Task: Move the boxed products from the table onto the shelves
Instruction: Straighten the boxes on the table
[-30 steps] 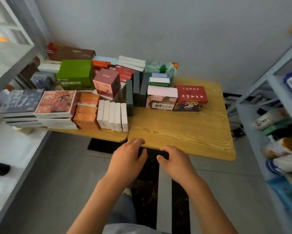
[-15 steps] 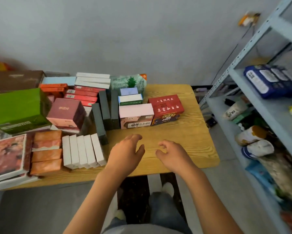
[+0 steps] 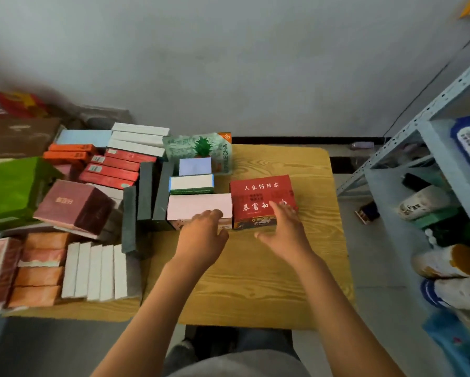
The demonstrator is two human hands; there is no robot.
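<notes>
Many boxed products crowd the left and back of a wooden table [image 3: 255,278]. At the front of the group a pink-topped box [image 3: 195,206] stands beside a red box with white characters [image 3: 258,194]. My left hand [image 3: 204,238] hovers at the pink box's front edge, fingers relaxed, holding nothing. My right hand [image 3: 282,229] reaches over the red box's front right corner with fingers spread, empty; whether it touches the box is unclear. Grey metal shelves [image 3: 429,123] stand at the right.
Dark upright boxes [image 3: 147,191], white slim boxes [image 3: 92,270], orange boxes [image 3: 38,276], red flat boxes [image 3: 114,170], a maroon cube [image 3: 70,205] and a green box [image 3: 8,186] fill the left. Packets and bottles sit on the right shelves. The table's right front shows bare wood.
Both hands have moved forward from the table's front edge to the pink and red boxes. The view has swung right and closer, bringing the right shelves into sight.
</notes>
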